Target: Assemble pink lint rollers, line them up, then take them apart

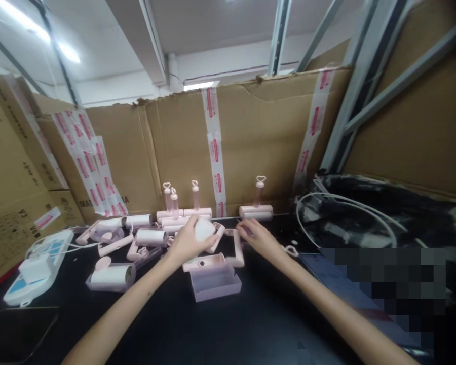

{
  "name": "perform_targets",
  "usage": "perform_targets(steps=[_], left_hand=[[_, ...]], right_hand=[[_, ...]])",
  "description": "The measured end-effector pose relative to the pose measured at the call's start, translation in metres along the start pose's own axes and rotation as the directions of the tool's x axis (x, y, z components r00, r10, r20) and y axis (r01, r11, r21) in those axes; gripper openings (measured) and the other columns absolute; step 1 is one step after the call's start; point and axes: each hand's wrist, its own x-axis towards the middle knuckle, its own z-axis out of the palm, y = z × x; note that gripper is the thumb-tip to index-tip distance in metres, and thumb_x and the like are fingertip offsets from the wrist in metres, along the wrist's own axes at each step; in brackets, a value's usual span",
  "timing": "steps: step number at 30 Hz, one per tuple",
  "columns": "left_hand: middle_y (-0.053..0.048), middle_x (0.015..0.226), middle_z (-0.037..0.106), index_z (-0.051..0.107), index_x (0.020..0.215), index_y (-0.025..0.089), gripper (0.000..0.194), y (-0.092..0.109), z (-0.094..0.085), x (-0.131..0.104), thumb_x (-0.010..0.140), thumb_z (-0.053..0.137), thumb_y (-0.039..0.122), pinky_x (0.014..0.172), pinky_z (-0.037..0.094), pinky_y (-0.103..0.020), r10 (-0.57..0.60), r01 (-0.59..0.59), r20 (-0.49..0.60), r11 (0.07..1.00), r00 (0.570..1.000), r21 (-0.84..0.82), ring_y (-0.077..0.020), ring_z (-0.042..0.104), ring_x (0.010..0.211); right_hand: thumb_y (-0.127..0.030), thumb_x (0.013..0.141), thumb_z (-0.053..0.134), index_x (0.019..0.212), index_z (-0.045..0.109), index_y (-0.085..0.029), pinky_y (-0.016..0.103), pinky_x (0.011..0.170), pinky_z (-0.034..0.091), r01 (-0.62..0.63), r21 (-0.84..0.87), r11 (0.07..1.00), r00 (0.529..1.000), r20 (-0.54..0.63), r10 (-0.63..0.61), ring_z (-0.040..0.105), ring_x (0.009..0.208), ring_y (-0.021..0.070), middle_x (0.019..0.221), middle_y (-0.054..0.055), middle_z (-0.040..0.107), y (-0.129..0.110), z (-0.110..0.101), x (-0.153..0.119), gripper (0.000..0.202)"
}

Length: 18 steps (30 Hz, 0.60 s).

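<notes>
My left hand (190, 240) is wrapped round a white rounded piece (204, 229) above the middle of the black table. My right hand (254, 234) has its fingers bent and close together beside a pink angled frame (236, 248); what they hold, if anything, is too small to name. Below my left hand a pink part with a round hole (207, 262) rests on the rim of a translucent lilac tray (216, 284). Farther back, a pink roller piece with a heart-topped stick (259, 195) stands upright.
Several pink parts with white rolls (151, 237) lie at the left, near a white power strip (55, 261) and a dark phone (19, 332). Cardboard walls (182, 147) rise behind. A white cable (349, 195) loops over black plastic at the right.
</notes>
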Motion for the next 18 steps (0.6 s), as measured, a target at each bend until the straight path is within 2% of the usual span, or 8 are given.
perform_targets(steps=[2, 4, 6, 8, 11, 15, 18], left_hand=[[-0.001, 0.071, 0.06, 0.058, 0.087, 0.023, 0.034, -0.006, -0.007, -0.006, 0.062, 0.075, 0.04, 0.068, 0.045, -0.029, 0.125, -0.135, 0.051, 0.932, 0.991, 0.335, -0.0236, 0.061, 0.071], [-0.003, 0.074, 0.061, 0.06, 0.09, 0.024, 0.033, -0.01, -0.011, -0.012, 0.064, 0.073, 0.04, 0.073, 0.043, -0.031, 0.204, -0.236, 0.12, 0.85, 0.972, 0.472, -0.0273, 0.062, 0.076], [-0.006, 0.077, 0.061, 0.061, 0.091, 0.023, 0.031, -0.014, -0.012, -0.016, 0.067, 0.071, 0.04, 0.078, 0.042, -0.032, 0.247, -0.299, 0.168, 0.81, 0.954, 0.505, -0.0289, 0.061, 0.08], [-0.007, 0.079, 0.061, 0.061, 0.091, 0.022, 0.028, -0.018, -0.012, -0.019, 0.069, 0.07, 0.038, 0.08, 0.041, -0.032, 0.264, -0.325, 0.192, 0.812, 0.945, 0.484, -0.0289, 0.06, 0.082], [-0.008, 0.082, 0.061, 0.061, 0.096, 0.022, 0.029, -0.023, -0.009, -0.022, 0.07, 0.069, 0.033, 0.08, 0.04, -0.032, 0.272, -0.35, 0.227, 0.806, 0.935, 0.477, -0.0287, 0.059, 0.084], [-0.011, 0.089, 0.061, 0.06, 0.103, 0.021, 0.032, -0.025, -0.007, -0.027, 0.074, 0.066, 0.031, 0.077, 0.042, -0.033, 0.301, -0.42, 0.295, 0.697, 0.907, 0.582, -0.0291, 0.06, 0.082], [-0.01, 0.087, 0.061, 0.059, 0.103, 0.02, 0.031, -0.024, -0.005, -0.03, 0.075, 0.066, 0.03, 0.076, 0.043, -0.031, 0.359, -0.471, 0.306, 0.619, 0.882, 0.629, -0.0279, 0.061, 0.084]], right_hand=[[-0.037, 0.089, 0.043, 0.09, 0.059, -0.021, 0.032, 0.066, 0.051, -0.023, 0.088, 0.996, 0.999, 0.044, 0.02, 0.065, 0.069, 0.0214, 0.079, 0.006, 0.067, -0.007, -0.008, -0.002, 0.022], [-0.041, 0.094, 0.032, 0.1, 0.057, -0.02, 0.031, 0.065, 0.054, -0.039, 0.184, 0.982, 0.996, 0.088, 0.023, 0.068, 0.067, 0.0201, 0.078, 0.007, 0.069, -0.02, -0.013, -0.007, 0.033], [-0.043, 0.095, 0.032, 0.105, 0.055, -0.018, 0.031, 0.072, 0.056, -0.036, 0.314, 0.949, 0.991, 0.135, -0.007, 0.069, 0.077, 0.0194, 0.087, 0.009, 0.071, -0.037, -0.013, -0.015, 0.036], [-0.044, 0.089, 0.047, 0.106, 0.056, -0.018, 0.034, 0.081, 0.056, -0.044, 0.48, 0.876, 0.984, 0.172, -0.045, 0.068, 0.092, 0.0215, 0.1, 0.01, 0.069, -0.054, -0.007, -0.024, 0.033], [-0.037, 0.079, 0.064, 0.108, 0.057, -0.018, 0.038, 0.085, 0.056, -0.088, 0.66, 0.746, 0.971, 0.224, -0.083, 0.066, 0.096, 0.0233, 0.104, 0.01, 0.068, -0.071, 0.003, -0.036, 0.035], [-0.03, 0.079, 0.064, 0.105, 0.058, -0.018, 0.034, 0.083, 0.056, -0.117, 0.681, 0.722, 0.959, 0.268, -0.097, 0.067, 0.087, 0.0188, 0.098, 0.007, 0.069, -0.078, 0.005, -0.041, 0.03], [-0.027, 0.078, 0.063, 0.102, 0.057, -0.017, 0.032, 0.078, 0.057, -0.129, 0.69, 0.712, 0.955, 0.279, -0.097, 0.067, 0.082, 0.0176, 0.093, 0.007, 0.068, -0.081, 0.002, -0.042, 0.026]])
